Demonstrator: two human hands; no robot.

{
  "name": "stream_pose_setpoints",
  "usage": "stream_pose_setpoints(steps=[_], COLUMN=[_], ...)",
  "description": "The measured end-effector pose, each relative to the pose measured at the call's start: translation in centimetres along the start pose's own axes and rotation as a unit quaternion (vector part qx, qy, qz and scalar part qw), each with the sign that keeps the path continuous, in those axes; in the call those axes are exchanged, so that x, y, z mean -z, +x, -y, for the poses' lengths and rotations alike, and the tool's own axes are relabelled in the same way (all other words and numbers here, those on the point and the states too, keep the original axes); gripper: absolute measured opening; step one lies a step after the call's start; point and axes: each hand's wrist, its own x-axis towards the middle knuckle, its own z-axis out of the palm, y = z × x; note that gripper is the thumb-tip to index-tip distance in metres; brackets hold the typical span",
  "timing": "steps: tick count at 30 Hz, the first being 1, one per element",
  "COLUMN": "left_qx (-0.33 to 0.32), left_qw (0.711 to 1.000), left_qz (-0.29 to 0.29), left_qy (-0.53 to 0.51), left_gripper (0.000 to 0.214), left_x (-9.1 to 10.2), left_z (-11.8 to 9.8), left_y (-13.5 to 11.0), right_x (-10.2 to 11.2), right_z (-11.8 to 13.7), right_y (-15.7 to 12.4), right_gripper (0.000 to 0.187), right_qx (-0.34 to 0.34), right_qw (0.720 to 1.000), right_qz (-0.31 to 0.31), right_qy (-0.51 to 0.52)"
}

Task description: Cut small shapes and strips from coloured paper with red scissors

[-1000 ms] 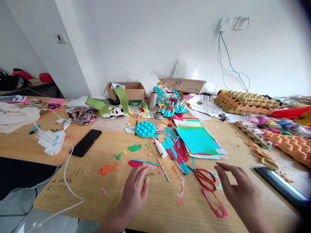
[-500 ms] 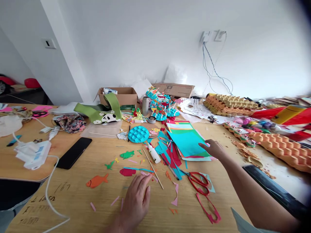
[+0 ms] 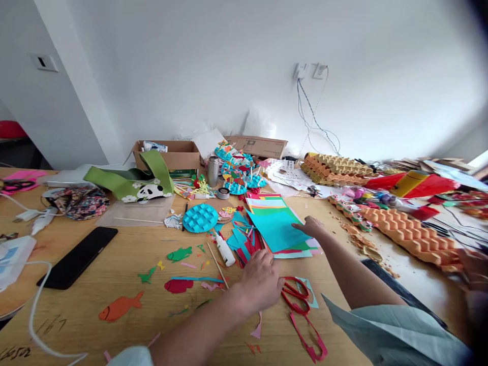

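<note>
Right hand [image 3: 310,227] lay on the turquoise paper stack [image 3: 272,230] at centre, fingers lightly spread as if to steady it, while the left hand [image 3: 261,281], fingers bunched, stayed just beside the red scissors [image 3: 295,295].

Bright turquoise on the paper sheet [image 3: 275,230], above edges of orange, green and pink. Turquoise again on the folded disc [image 3: 200,218], in a raised diamond pattern. Solid orange on the paper fish [image 3: 120,307] near the front edge of the pale wood table [image 3: 125,254], solid green on the smaller fish [image 3: 179,253]. Glossy red on the scissors [image 3: 295,296]. Dark multicoloured florals on the cloth [image 3: 81,203] toward the left edge. Black and white on the panda patch [image 3: 150,192], against the olive-green bag [image 3: 125,183]. Orange honeycomb zigzags on the folded strip [image 3: 404,239] near the right edge.
</note>
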Motion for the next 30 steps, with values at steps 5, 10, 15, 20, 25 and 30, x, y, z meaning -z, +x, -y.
stream_pose_setpoints(steps=[5,10,15,20,25,30], left_qx=[0.015,0.034,0.042,0.058,0.1,0.189], left_qw=[0.998,0.995,0.993,0.993,0.991,0.973], left_qz=[0.017,0.064,0.069,0.069,0.063,0.108], left_qy=[0.058,0.073,0.085,0.082,0.058,-0.073], left_gripper=[0.035,0.034,0.035,0.038,0.044,0.038], left_x=[-3.6,-5.9,-6.7,-6.5,-5.7,-4.4], left_z=[2.1,3.4,3.8,3.7,3.5,4.5], left_y=[7.4,9.6,9.7,9.9,10.3,11.3], right_x=[-0.1,-0.5,0.2,2.0,2.7,1.5], right_z=[0.0,0.2,-0.3,0.4,3.8,6.4], right_y=[0.1,0.0,0.6,0.1,-3.8,-8.4], right_gripper=[0.047,0.044,0.03,0.028,0.018,0.016], right_qx=[-0.003,-0.018,-0.042,-0.008,0.096,0.212], right_qw=[1.0,0.999,0.997,0.997,0.991,0.972], right_qz=[0.02,0.042,0.05,0.04,-0.061,-0.085], right_qy=[0.004,0.008,0.034,0.059,0.067,0.057])
